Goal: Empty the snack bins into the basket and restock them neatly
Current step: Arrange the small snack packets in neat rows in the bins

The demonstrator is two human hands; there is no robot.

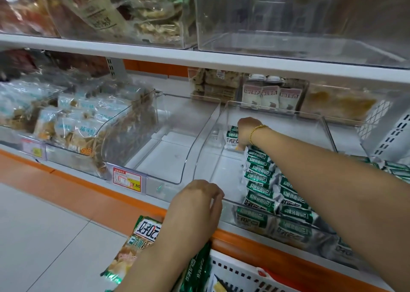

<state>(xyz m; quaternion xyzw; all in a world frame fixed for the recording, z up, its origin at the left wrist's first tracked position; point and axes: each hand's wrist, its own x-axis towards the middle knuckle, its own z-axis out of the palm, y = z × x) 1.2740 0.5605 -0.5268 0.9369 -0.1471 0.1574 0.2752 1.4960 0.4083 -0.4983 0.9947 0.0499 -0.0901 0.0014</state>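
Facing white shelving (221, 61) spanning the frame. Working in the clear bin (206, 149) at centre right, with green-and-white snack packets (259, 178) lying stacked in rows along its right side, from the front wall toward the back. Peeking in at the bottom right: a white basket (235, 276), sitting below the shelf's orange trim. Hanging at bottom centre: large green snack bags (142, 234), partly under the left forearm. Reaching the right hand (246, 129) deep into the bin, fingers bending down and gripping an upright packet (230, 136) at the back. Holding the left hand (195, 205) at the bin's front rim, fingers curling loosely; not showing whether gripping the bags.
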